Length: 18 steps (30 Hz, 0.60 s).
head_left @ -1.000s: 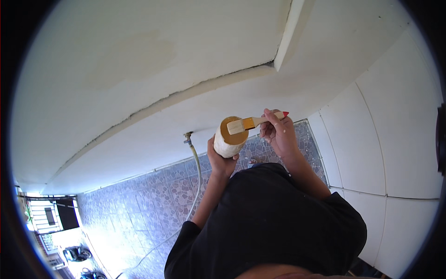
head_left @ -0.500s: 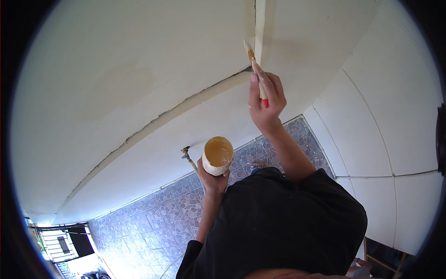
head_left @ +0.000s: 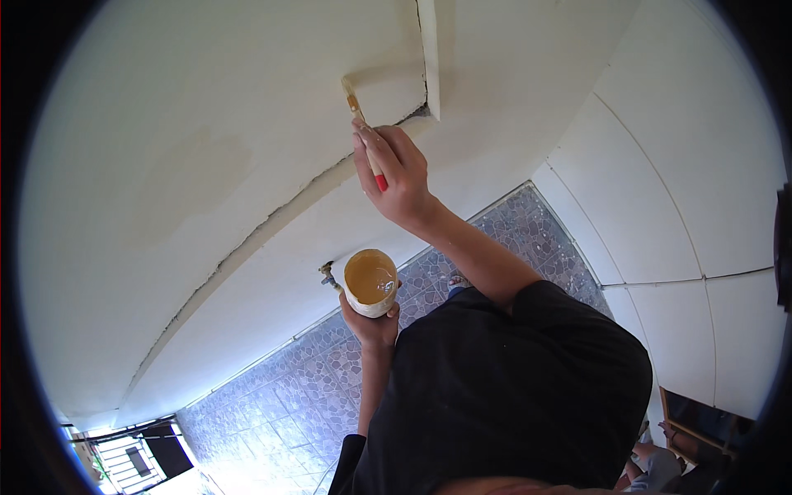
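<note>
My right hand (head_left: 393, 172) grips a slim paintbrush (head_left: 355, 102) by its pale handle, whose end is red. The brush tip points up and rests at or very near the cream wall (head_left: 272, 91), left of the raised trim strip (head_left: 430, 58). Held from below in my left hand (head_left: 369, 323) is a round paint pot (head_left: 370, 282), its outside smeared pale. Cream-yellow liquid shows inside, with a shiny patch on its surface. The pot's mouth faces up toward me.
A wall tap (head_left: 327, 273) with a hose sits just left of the pot. A long ledge (head_left: 272, 219) with a dark crack runs across the wall. Patterned tiles (head_left: 305, 371) cover the floor. White panels (head_left: 660, 190) stand at the right. Another person (head_left: 656, 466) appears at lower right.
My right hand has carried the brush leftward, from beside the trim strip to the flat wall. The pot in my left hand has shifted slightly left and down in view.
</note>
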### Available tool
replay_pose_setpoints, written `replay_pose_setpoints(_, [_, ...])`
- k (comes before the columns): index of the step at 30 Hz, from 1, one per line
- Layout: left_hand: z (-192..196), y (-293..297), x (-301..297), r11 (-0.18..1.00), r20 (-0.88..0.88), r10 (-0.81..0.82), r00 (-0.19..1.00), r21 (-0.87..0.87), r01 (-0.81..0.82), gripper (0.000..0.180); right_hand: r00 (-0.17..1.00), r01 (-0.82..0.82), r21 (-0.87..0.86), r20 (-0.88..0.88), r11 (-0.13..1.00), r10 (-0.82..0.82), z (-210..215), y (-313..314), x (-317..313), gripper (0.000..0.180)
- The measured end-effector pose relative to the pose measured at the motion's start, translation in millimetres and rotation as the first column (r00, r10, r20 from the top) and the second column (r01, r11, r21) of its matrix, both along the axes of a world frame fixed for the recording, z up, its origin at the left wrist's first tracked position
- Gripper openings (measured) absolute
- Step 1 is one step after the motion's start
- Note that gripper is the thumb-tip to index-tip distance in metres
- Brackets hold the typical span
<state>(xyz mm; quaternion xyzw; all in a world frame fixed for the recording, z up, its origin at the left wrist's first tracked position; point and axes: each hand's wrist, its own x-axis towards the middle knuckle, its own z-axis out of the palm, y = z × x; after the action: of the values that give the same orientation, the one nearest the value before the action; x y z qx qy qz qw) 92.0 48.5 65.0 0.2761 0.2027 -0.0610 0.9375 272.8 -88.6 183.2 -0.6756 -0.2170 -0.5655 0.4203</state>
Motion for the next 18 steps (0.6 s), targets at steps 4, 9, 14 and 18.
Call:
replay_pose_setpoints(4, [0,2,0,1.0,0.0,-0.015,1.0,0.02,0.015,0.052,0.975,0.22,0.109,0.016,0.969,-0.223,13,-32,8,0.025])
replay_pose_setpoints(9, [-8,3,0,0.999,-0.01,-0.035,0.999,0.015,0.035,0.053,0.957,0.278,0.076,-0.103,0.957,-0.27,6,-34,25,0.027])
replay_pose_setpoints(14, [-3,10,1,0.999,0.012,-0.047,0.999,0.002,0.047,0.053,0.991,-0.121,-0.042,-0.07,0.992,0.118,-8,20,-10,0.028])
replay_pose_setpoints(18, [-8,13,-3,1.0,0.01,-0.018,1.0,0.015,0.018,0.053,0.997,0.072,0.067,-0.02,0.995,-0.071,6,-10,-3,0.019])
